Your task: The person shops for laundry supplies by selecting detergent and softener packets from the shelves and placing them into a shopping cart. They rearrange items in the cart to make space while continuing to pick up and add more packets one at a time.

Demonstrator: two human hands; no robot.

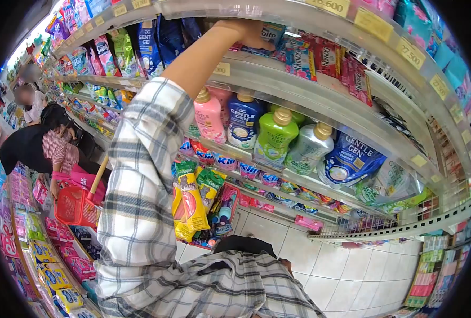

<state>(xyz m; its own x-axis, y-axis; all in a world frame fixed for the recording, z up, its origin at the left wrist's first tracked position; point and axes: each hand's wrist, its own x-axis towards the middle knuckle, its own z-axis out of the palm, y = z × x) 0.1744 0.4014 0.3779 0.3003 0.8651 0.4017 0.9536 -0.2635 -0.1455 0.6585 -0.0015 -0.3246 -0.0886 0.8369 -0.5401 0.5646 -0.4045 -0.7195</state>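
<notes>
My left arm, in a white and black checked sleeve, reaches up to a shelf. My left hand [252, 38] is at the small packets there, beside a blue Molto packet [271, 35]. The shelf lip above covers most of its fingers, so its grip does not show. A small patch of skin at the right edge of my shirt may be my right hand [286, 264]; its fingers cannot be made out. Below the reaching arm stands a red basket [235, 200] with a large yellow pack [188, 204], a green and yellow pack [210, 185] and other goods.
Red sachets [328, 57] lie to the right of my left hand. One shelf lower stand pink [210, 116], blue [243, 121] and green bottles [276, 135]. At left a person [45, 148] bends over beside another red basket [76, 205]. White floor tiles [347, 267] show below.
</notes>
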